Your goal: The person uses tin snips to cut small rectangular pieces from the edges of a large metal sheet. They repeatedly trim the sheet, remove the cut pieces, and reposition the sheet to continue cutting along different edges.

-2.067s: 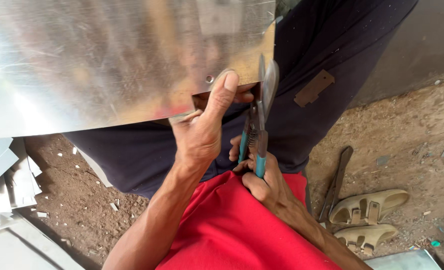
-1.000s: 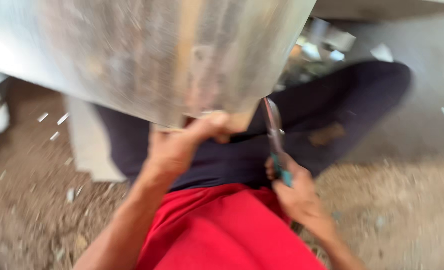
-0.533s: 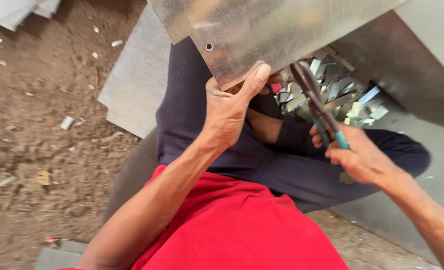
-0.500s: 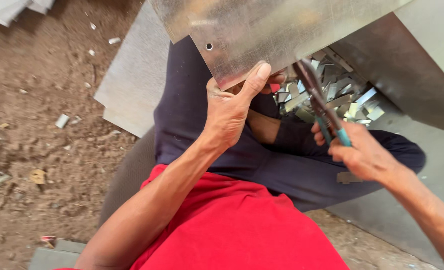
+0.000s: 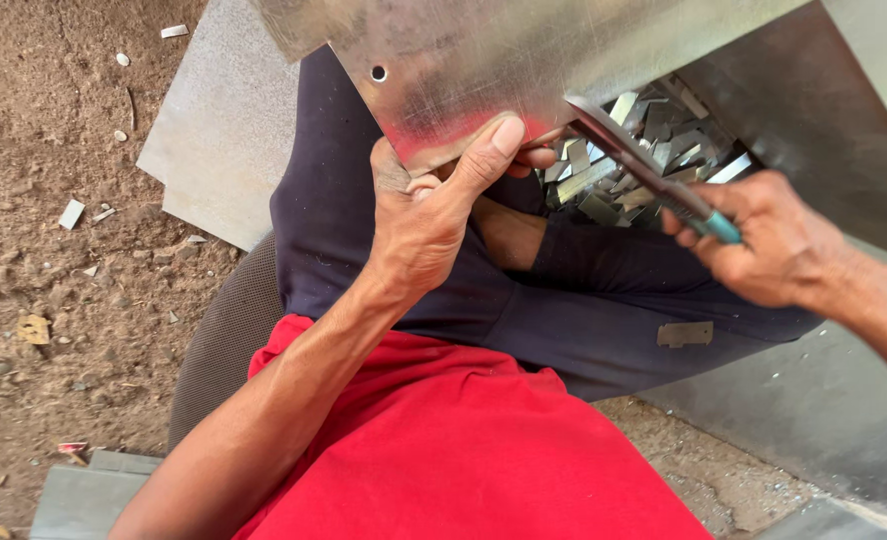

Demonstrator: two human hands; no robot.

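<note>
The left hand (image 5: 429, 215) pinches the lower edge of a shiny metal sheet (image 5: 484, 55), thumb pressed flat on its face just below a small round hole (image 5: 378, 73). The right hand (image 5: 779, 240) is closed around the teal handles of tin snips (image 5: 644, 170), whose blades meet the sheet's edge beside the thumb. Behind the snips lies a heap of metal offcuts (image 5: 654, 140). Dark trousers (image 5: 574, 290) sit under both hands.
</note>
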